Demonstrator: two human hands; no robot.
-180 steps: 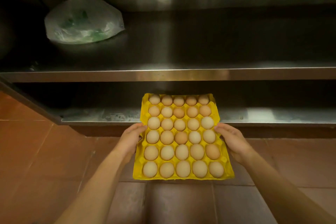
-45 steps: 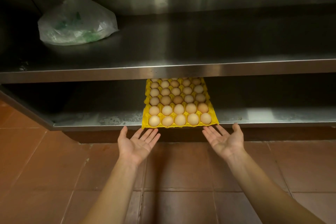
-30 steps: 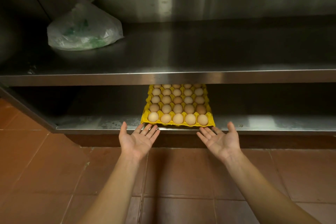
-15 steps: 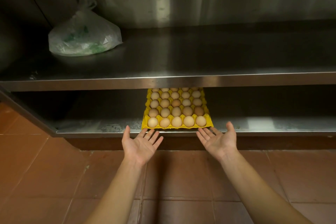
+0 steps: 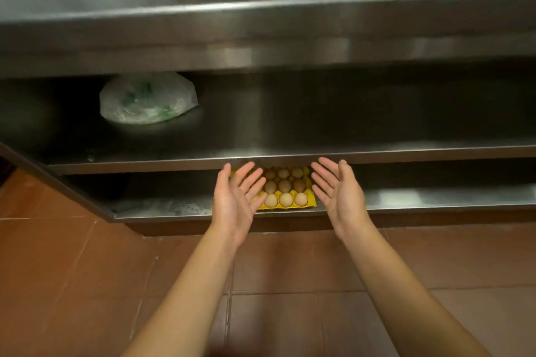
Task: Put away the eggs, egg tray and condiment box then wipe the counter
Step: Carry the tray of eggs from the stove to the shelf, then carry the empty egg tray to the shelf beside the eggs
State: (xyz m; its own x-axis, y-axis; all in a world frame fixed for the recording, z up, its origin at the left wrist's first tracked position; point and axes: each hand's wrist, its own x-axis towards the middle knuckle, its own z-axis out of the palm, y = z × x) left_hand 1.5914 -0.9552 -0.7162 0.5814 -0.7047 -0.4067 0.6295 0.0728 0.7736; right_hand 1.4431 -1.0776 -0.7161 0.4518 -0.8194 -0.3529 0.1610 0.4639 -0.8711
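Egg tray: the yellow egg tray (image 5: 301, 204) sits on the bottom shelf (image 5: 435, 200) of the steel unit, its front edge near the shelf's front lip; the shelf above hides its back rows.

Eggs: pale and tan eggs (image 5: 286, 199) fill the cups I can see — three across the front row, more behind them. My left palm covers the tray's left part, so I cannot count the whole lot.

My left hand: my left hand (image 5: 233, 200) is raised in front of the tray's left side, palm turned up and inward, fingers (image 5: 251, 180) straight and spread, holding nothing. Whether it touches the tray I cannot tell; it overlaps it from this angle.

My right hand: my right hand (image 5: 338, 191) is just right of the tray, palm up and facing the left one, fingers loose and released — nothing in it.

Plastic bag: a clear plastic bag (image 5: 148, 98) with something green inside lies on the middle shelf (image 5: 377, 151), up and well to the left of the tray; what the green contents are, I cannot make out.

Table: the steel table (image 5: 290, 35) edge runs across above both shelves, blurred.

Floor: reddish-brown floor (image 5: 72, 284) tiles lie below the tray's shelf, under my forearms.
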